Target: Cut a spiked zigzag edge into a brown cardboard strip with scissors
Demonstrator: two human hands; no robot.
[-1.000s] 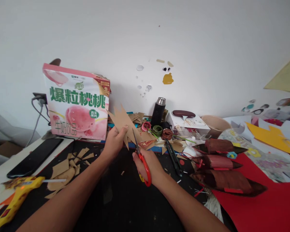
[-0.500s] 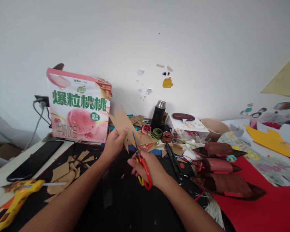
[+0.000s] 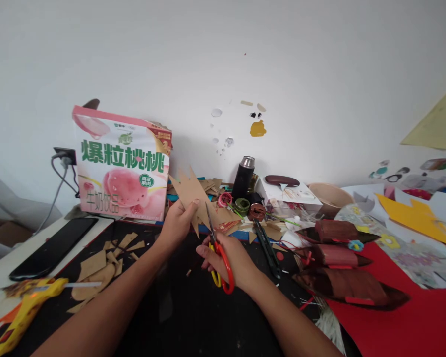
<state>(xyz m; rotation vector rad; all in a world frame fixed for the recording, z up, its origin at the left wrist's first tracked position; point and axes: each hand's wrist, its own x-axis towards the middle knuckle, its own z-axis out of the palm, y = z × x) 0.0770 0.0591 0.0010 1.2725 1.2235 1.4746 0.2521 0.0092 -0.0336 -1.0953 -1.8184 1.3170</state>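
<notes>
A pointed piece of brown cardboard (image 3: 192,191) is pinched in my left hand (image 3: 178,222), thumb on its front face. My right hand (image 3: 232,258) grips scissors (image 3: 226,267) with one red and one yellow handle loop. Their blades point up and left at the cardboard's lower right part; whether they are cutting into it I cannot tell. Behind the hands lie more cardboard scraps (image 3: 228,215). A dark green utility knife (image 3: 266,248) rests right of my right hand, below small open pots of pink, green (image 3: 242,206) and brown paint.
A pink drink carton (image 3: 122,163) stands at the left by the wall. Nearer are a black phone (image 3: 52,248), cardboard offcuts (image 3: 92,265) and a yellow glue gun (image 3: 26,307). Three brown model boats (image 3: 357,287) lie on red paper at the right. A black flask (image 3: 244,178) stands behind.
My left hand and the cardboard have shifted slightly to the right, and the cardboard is turned a little. My right hand still holds the scissors in nearly the same place.
</notes>
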